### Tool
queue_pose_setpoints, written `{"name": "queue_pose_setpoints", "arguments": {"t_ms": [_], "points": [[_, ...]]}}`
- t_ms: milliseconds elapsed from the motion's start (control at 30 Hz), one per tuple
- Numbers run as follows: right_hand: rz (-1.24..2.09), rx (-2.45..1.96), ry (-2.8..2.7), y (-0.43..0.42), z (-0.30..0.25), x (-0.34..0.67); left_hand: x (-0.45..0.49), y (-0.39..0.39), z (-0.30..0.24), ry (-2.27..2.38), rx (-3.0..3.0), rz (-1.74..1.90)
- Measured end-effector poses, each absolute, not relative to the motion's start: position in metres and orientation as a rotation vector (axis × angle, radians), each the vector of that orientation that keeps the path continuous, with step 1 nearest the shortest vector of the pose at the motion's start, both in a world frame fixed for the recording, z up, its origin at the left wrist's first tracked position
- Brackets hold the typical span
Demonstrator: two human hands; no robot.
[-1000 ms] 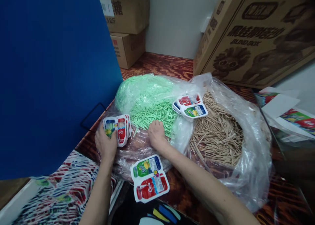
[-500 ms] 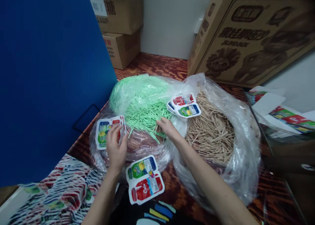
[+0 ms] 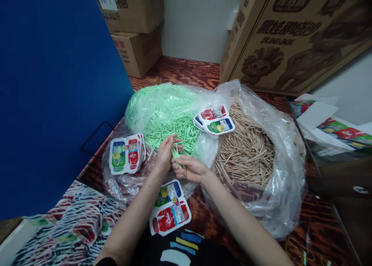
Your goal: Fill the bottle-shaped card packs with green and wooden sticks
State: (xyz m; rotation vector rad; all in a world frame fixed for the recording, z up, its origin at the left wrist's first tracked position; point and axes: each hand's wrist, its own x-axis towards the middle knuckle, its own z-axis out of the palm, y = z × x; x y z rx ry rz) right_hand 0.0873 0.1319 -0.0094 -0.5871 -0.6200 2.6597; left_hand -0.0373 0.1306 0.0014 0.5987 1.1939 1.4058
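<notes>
My right hand (image 3: 190,169) pinches a few green sticks (image 3: 176,154) just in front of the heap of green sticks (image 3: 171,128) in a clear plastic bag. My left hand (image 3: 166,152) meets it, fingers curled around the same sticks. A small stack of printed bottle-shaped cards (image 3: 126,154) lies to the left on the plastic. One two-bottle card (image 3: 170,207) lies below my hands. Another stack of cards (image 3: 215,120) rests between the green heap and a bag of plain wooden sticks (image 3: 250,153).
A large blue board (image 3: 55,80) stands on the left. Cardboard boxes (image 3: 293,33) lean at the back right, and smaller boxes (image 3: 133,29) sit at the back left. Printed sheets (image 3: 334,128) lie at the right. A striped patterned cloth (image 3: 72,223) covers the lower left.
My left hand let go of the card stack and moved right to meet my right hand. My right hand pulled back from the green heap with a few green sticks.
</notes>
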Motion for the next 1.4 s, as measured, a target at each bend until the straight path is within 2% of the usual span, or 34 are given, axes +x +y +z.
{"name": "queue_pose_setpoints", "arguments": {"t_ms": [200, 400, 533, 700, 933, 1233, 1333, 1400], "points": [[2.577, -0.653, -0.811, 0.127, -0.005, 0.082, -0.046, 0.118, 0.003, 1.273, 0.75, 1.233], [1.669, -0.953, -1.35, 0.112, -0.017, 0.082, -0.073, 0.084, 0.011, 1.38, 0.757, 1.373], [1.272, -1.131, -1.695, 0.094, -0.035, 0.085, -0.081, 0.058, 0.005, 1.46, 0.706, 1.347], [1.203, -1.183, -1.72, 0.092, -0.041, 0.085, -0.085, 0.038, 0.003, 1.579, 0.836, 1.324], [1.01, -1.011, -2.114, 0.114, -0.026, 0.053, -0.091, 0.02, -0.001, 1.699, 1.007, 1.279], [0.478, -0.782, -2.818, 0.15, -0.027, -0.014, -0.099, -0.004, -0.011, 1.773, 1.064, 1.2], [0.556, -0.831, -2.701, 0.15, -0.03, -0.009, -0.099, -0.007, -0.011, 1.776, 1.053, 1.209], [0.724, -0.933, -2.417, 0.148, -0.028, 0.003, -0.098, -0.008, -0.01, 1.774, 1.045, 1.212]]}}
